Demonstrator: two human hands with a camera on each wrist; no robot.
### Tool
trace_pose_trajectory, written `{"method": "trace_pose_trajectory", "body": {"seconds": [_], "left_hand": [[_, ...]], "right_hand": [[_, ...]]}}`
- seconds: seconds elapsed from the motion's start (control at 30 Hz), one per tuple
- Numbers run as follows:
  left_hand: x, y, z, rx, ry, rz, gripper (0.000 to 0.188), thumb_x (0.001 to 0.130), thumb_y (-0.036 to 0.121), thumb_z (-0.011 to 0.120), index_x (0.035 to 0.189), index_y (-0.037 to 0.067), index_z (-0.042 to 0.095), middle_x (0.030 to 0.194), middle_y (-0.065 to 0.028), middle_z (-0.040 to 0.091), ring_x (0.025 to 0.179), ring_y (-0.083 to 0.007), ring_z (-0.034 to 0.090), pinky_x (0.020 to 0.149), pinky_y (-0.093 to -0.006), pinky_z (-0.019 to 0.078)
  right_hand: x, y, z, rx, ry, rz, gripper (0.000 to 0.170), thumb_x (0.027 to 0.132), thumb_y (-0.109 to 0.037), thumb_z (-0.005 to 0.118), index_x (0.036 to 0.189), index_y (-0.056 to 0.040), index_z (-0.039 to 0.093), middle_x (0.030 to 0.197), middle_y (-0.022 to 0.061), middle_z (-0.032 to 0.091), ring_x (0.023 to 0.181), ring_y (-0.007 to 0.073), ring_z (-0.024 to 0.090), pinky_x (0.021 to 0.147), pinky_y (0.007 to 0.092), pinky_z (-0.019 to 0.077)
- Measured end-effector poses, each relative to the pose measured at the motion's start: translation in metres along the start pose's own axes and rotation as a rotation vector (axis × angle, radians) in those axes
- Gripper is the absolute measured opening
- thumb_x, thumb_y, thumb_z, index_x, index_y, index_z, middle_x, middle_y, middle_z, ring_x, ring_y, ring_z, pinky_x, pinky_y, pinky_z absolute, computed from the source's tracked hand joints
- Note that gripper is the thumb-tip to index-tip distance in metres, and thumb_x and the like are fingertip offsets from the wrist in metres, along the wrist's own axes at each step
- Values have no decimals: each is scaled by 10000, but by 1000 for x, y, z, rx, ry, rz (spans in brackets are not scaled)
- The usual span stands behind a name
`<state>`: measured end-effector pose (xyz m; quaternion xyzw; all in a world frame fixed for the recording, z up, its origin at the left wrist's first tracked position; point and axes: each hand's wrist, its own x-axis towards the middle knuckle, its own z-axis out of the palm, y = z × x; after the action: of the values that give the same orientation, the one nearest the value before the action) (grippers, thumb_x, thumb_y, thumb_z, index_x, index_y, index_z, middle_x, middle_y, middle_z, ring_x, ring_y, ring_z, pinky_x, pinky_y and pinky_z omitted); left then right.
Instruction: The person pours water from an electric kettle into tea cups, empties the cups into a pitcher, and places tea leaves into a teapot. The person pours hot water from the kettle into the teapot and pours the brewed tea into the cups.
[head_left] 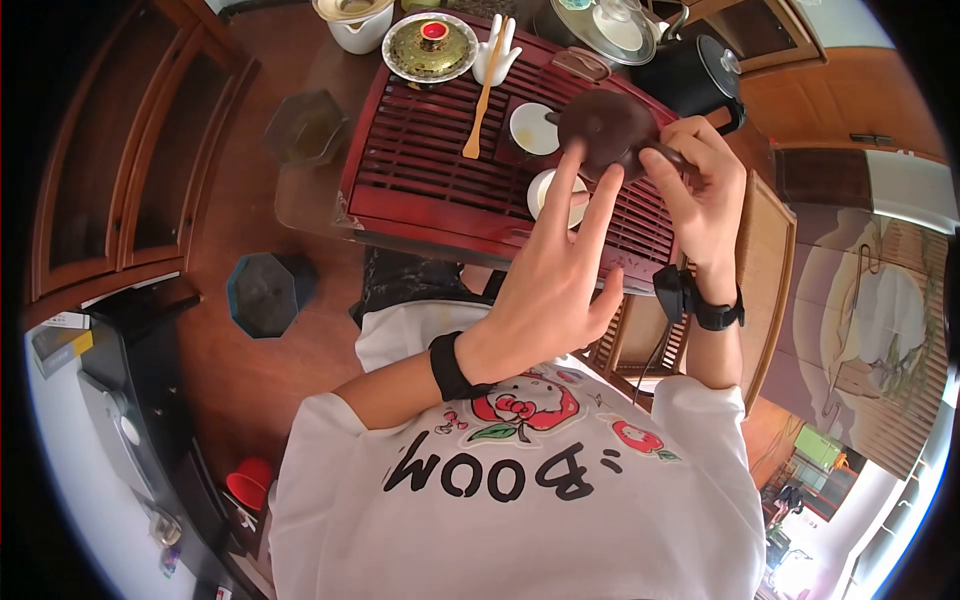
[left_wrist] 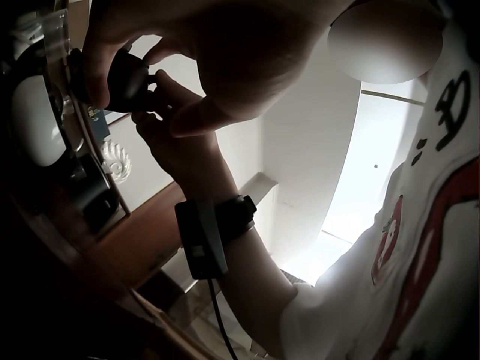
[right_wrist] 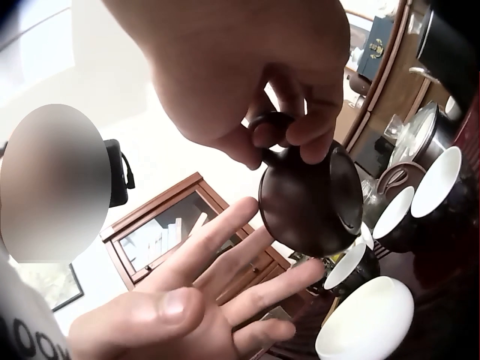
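Note:
My right hand (head_left: pixel 712 190) grips the handle of a dark brown teapot (head_left: pixel 605 112) held over a red slatted tea tray (head_left: pixel 420 190). The thumb and fingers curl round the handle loop, seen closely in the right wrist view. Its spout points left in the head view. My left hand (head_left: pixel 540 290) has its fingers spread and straight, with fingertips right at the side of the pot body. Beneath the pot are a white-lined cup (head_left: pixel 533 130) and another white cup (head_left: pixel 540 192), the latter partly hidden by my left fingers.
A patterned lidded bowl (head_left: pixel 430 50), a white hand-shaped holder (head_left: pixel 497 65) and a wooden tea scoop (head_left: pixel 482 125) occupy the tray's far left. Beyond the tray's right side stands a black kettle (head_left: pixel 700 80). An octagonal stool (head_left: pixel 268 295) is on the floor to the left.

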<state>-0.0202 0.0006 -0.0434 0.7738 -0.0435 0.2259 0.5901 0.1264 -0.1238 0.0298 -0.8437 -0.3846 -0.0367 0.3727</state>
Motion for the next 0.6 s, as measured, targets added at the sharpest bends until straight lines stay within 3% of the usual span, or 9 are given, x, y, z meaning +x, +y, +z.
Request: {"method": "trace_pose_trajectory", "body": {"seconds": [0.03,0.17,0.23,0.33,0.6], "left_hand": [[-3,0,0,3,-24,-33,910,849,35,721,1635,-16,265,1654,-352,143,1251,-441,558,1030,-472,536],[-9,0,2,-10,-69,-82,888,850,48,719,1620,-26,282,1638,-368,126,1237,-426,568,994,-443,559],[-9,1,2,-11,-71,-82,883,849,50,718,1616,-30,287,1637,-370,120,1236,-420,570,987,-437,563],[-9,0,3,-11,-55,-52,864,848,50,716,1602,-43,303,1633,-377,114,1234,-413,572,974,-428,570],[-12,1,5,-13,-31,-1,800,838,32,713,1549,-80,363,1626,-392,111,1244,-420,569,950,-422,583]], "right_hand": [[2,-2,0,-55,-15,-3,148,814,-47,823,875,43,723,836,72,633,662,169,594,608,297,476],[8,-17,2,-159,-62,-51,153,792,-55,833,858,27,722,849,73,638,670,205,610,606,320,496],[11,-19,2,-249,-72,-202,171,773,-66,840,826,14,699,874,74,645,680,238,623,599,346,511],[12,-22,2,-287,-75,-284,185,766,-74,841,799,-5,672,901,75,650,687,262,627,594,362,518],[10,-28,-3,-366,-86,-382,200,757,-80,845,778,-24,654,908,70,647,678,259,622,590,355,520]]}}
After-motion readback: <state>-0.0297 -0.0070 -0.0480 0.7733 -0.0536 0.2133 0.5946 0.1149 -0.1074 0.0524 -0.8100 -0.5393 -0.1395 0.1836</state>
